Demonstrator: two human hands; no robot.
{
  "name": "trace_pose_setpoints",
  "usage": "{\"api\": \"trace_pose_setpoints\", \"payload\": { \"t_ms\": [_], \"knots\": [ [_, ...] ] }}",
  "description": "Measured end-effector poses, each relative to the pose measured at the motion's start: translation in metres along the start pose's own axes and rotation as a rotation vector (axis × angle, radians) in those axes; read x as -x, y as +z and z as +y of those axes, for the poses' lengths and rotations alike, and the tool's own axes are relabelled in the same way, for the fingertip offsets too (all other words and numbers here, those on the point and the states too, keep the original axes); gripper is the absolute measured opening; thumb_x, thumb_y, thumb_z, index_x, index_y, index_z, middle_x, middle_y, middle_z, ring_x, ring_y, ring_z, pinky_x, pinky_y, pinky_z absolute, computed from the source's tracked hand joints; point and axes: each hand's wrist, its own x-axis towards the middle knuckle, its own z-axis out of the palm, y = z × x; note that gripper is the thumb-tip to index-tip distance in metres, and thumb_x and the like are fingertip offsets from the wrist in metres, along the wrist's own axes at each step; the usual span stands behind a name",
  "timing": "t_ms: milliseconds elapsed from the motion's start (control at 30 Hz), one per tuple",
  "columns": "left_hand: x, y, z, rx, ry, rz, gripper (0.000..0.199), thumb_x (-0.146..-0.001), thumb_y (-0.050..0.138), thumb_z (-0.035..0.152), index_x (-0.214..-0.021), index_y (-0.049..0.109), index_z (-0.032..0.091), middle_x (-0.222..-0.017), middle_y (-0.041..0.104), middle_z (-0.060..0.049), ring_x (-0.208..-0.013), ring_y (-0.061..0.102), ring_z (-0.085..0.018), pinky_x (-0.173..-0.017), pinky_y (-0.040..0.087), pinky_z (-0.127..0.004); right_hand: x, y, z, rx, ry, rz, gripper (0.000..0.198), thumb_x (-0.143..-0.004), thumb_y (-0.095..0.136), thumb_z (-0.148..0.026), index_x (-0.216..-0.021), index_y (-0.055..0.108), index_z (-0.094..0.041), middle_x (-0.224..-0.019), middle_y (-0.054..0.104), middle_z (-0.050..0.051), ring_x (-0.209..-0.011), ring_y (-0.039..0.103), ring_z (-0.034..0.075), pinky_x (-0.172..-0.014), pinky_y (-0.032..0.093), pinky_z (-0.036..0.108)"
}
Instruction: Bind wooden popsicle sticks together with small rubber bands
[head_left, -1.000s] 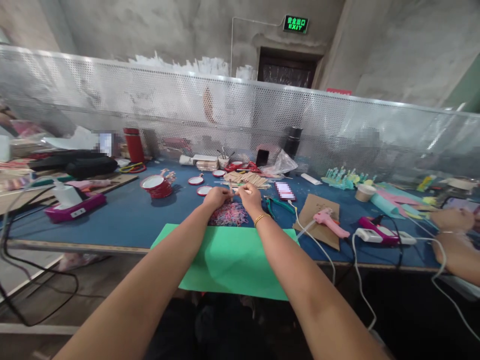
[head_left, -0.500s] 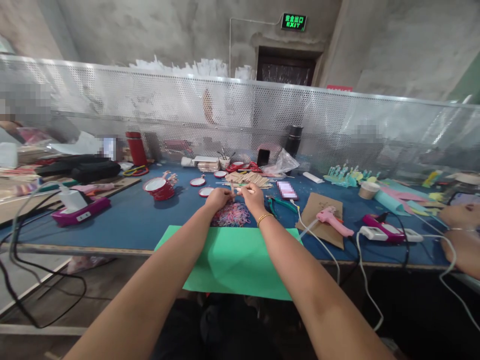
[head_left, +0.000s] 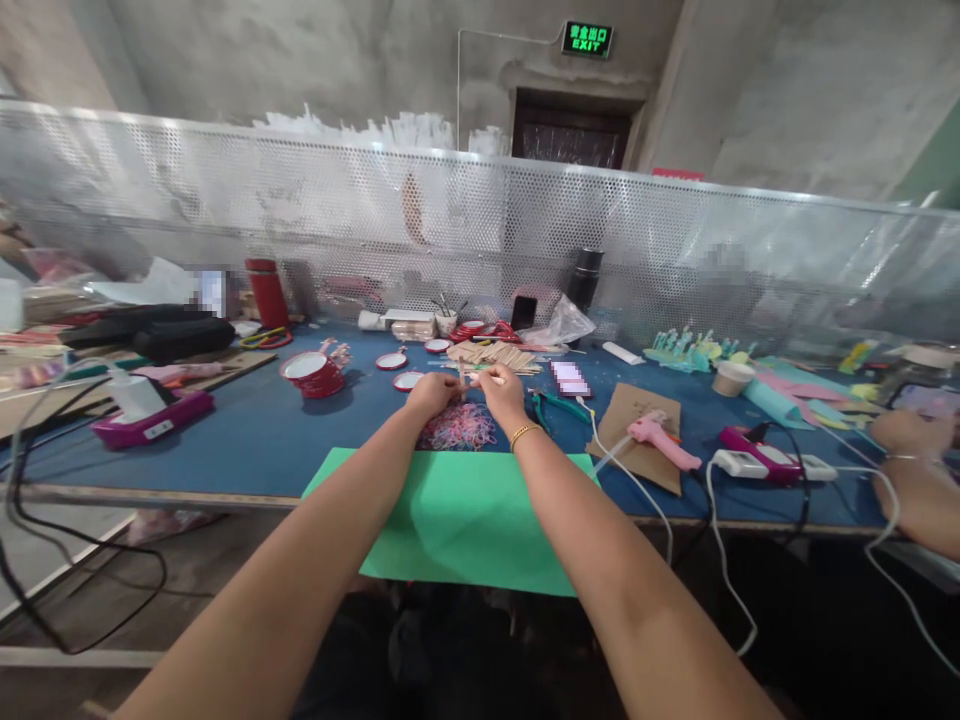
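Observation:
My left hand (head_left: 435, 394) is closed, its fingertips pinched on a thin wooden stick (head_left: 463, 375) that stands up between my two hands. Just to the right, my right hand (head_left: 502, 392) has its fingers curled together against the same spot; a small pale bit shows at the fingertips, too small to name. Below both hands lies a heap of pink, blue and white rubber bands (head_left: 459, 428). Beyond them is a pile of flat wooden sticks (head_left: 499, 354). Nearest me, a green sheet (head_left: 465, 510) hangs over the table edge under my forearms.
On the blue table, a red-and-white tin (head_left: 313, 376) and small red-rimmed lids (head_left: 391, 360) stand left. To the right are green-handled pliers (head_left: 561, 409), a phone (head_left: 570, 379) and a pink glue gun (head_left: 660, 440) on cardboard, with trailing cables. Another person's arm (head_left: 919, 490) rests far right.
The whole view has shifted slightly, with things sitting a little left and higher. My hands stay pinched together over the rubber bands, with little visible movement.

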Motion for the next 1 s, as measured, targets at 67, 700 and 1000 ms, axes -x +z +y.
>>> {"api": "trace_pose_setpoints", "payload": {
  "t_ms": [67, 700, 1000],
  "knots": [
    [0.000, -0.001, 0.001, 0.000, -0.009, -0.002, 0.040, -0.070, 0.059, 0.052, -0.074, 0.074, 0.016, -0.058, 0.058, 0.001, -0.057, 0.046, -0.013, -0.056, 0.030, -0.025, -0.001, 0.000, 0.000, -0.034, 0.039, 0.023, 0.015, -0.073, 0.053, -0.037, -0.069, 0.057, -0.022, -0.069, 0.069, -0.001, -0.069, 0.063, 0.016, -0.066, 0.048, 0.025],
    [0.006, -0.006, 0.011, -0.042, -0.005, 0.009, 0.041, -0.072, 0.058, 0.054, -0.064, 0.070, 0.016, -0.052, 0.053, 0.001, -0.053, 0.040, -0.012, -0.052, 0.025, -0.026, 0.001, 0.002, -0.002, 0.019, -0.024, -0.012, 0.018, -0.073, 0.051, -0.038, -0.067, 0.057, -0.022, -0.067, 0.067, -0.002, -0.065, 0.060, 0.015, -0.063, 0.046, 0.024],
    [0.006, -0.005, 0.009, -0.040, -0.002, 0.008, 0.037, -0.072, 0.059, 0.051, -0.064, 0.070, 0.016, -0.054, 0.056, 0.000, -0.053, 0.042, -0.013, -0.051, 0.025, -0.026, -0.002, 0.004, 0.002, 0.011, -0.033, -0.006, 0.018, -0.073, 0.052, -0.037, -0.066, 0.058, -0.023, -0.067, 0.067, -0.001, -0.068, 0.062, 0.017, -0.065, 0.048, 0.025]
  ]
}}
